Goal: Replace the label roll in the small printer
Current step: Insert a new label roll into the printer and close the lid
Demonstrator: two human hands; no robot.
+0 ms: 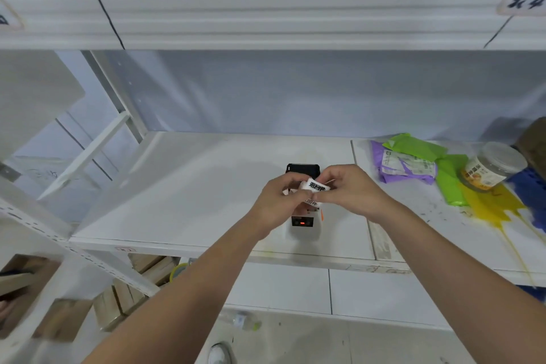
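Observation:
A small white printer (302,226) lies on the white shelf (183,195), with a black panel and a red light at its near end and a black lid (302,169) raised at its far end. Just above the printer, my left hand (279,204) and my right hand (351,190) pinch a white label roll (315,187) with black printed characters between their fingertips. A strip of labels hangs from the roll toward the printer. The hands hide the printer's middle part.
Green, purple, blue and yellow plastic bags (419,165) and a clear jar with a white lid (492,165) lie on the shelf at the right. An upper shelf (266,9) runs overhead. Cardboard boxes (139,284) sit below at the left.

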